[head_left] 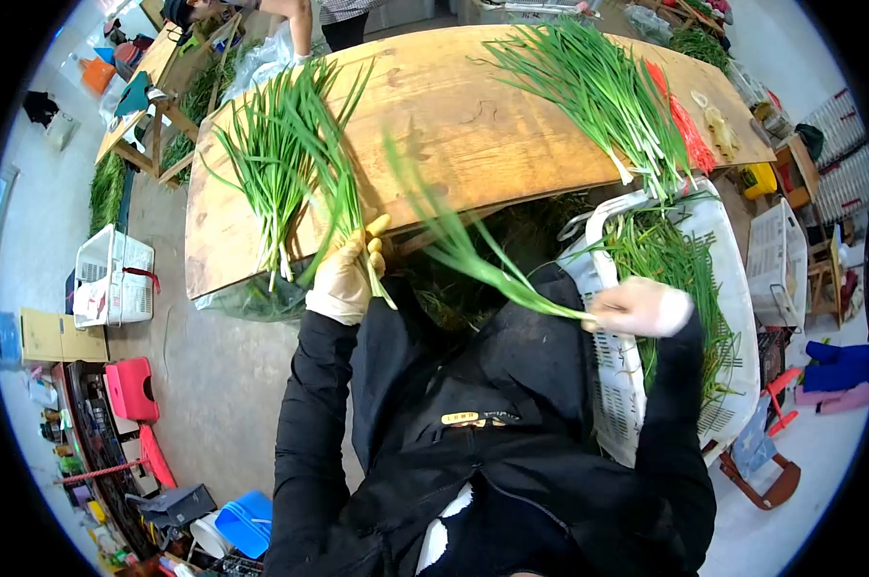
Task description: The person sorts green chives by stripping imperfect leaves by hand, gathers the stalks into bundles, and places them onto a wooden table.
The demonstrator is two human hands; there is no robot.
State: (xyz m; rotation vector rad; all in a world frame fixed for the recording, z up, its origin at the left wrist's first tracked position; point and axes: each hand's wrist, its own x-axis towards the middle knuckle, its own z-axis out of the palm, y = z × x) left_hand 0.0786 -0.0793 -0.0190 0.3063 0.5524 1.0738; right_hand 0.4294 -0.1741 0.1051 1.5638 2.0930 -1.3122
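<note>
My left hand (343,279), in a pale glove with yellow finger ends, is closed around a small bunch of scallions (338,192) at the table's front edge. Their white ends stick out below my fingers and their leaves lie over the table. My right hand (636,308), partly blurred, grips a few scallions (483,269) by the white ends, over the rim of the white basket (622,385). Their green leaves trail up and left, smeared by motion. A pile of scallions (261,163) lies beside my left hand, and another pile (598,87) is at the table's right.
The wooden table (444,125) curves across in front of me. Loose green leaves (660,255) fill the basket at my right. A red net bag (680,120) lies near the right pile. Another person (343,19) stands beyond the table. A white crate (117,274) stands at left.
</note>
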